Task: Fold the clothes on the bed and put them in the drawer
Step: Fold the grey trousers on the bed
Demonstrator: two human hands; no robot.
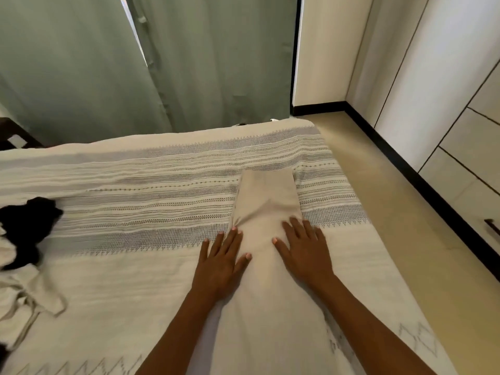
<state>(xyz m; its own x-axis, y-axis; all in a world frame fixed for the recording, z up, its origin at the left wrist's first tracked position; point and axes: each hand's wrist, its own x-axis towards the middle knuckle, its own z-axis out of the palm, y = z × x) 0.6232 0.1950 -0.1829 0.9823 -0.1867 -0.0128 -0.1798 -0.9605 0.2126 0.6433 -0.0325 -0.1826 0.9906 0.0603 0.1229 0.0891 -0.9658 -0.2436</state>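
Observation:
A long beige garment [266,201] lies flat on the bed [135,272], folded into a narrow strip that runs away from me. My left hand [223,262] presses flat on its left edge, fingers straight and spread. My right hand [304,249] lies flat on its right side, palm down. A black garment [25,223] and a crumpled white garment with straps [24,296] lie in a heap at the bed's left edge.
The bed carries a cream cover with grey woven stripes. Green curtains [135,63] hang behind it. A tiled floor strip [392,212] runs along the right, bordered by white wardrobe doors and drawers [460,131] with a dark handle [492,226].

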